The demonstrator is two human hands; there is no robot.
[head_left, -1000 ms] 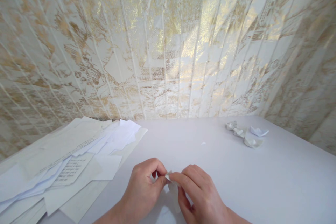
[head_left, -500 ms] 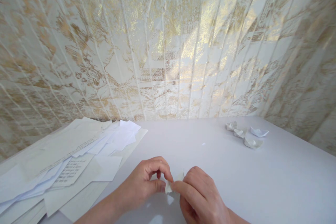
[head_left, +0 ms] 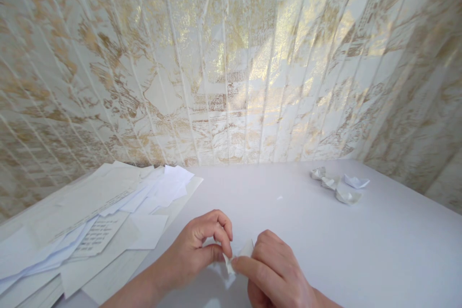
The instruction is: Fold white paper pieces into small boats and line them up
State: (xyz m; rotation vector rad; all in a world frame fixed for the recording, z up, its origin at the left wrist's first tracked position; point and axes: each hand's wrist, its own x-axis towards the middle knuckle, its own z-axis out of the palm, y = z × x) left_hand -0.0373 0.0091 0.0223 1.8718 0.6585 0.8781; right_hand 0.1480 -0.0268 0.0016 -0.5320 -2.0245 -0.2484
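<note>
Left hand [head_left: 202, 245] and right hand [head_left: 279, 269] both pinch the little paper [head_left: 229, 264]; press each fold softly.

bare left hand [head_left: 205, 240], bare right hand [head_left: 277, 272], bare forearms [head_left: 144, 281]

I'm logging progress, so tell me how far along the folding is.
Apparently done: four small folded papers at far right. In hand: a partly folded paper piece between left hand and right hand. Left: that piece; flat sheets lie at left, but how many will be used is unclear.
</note>
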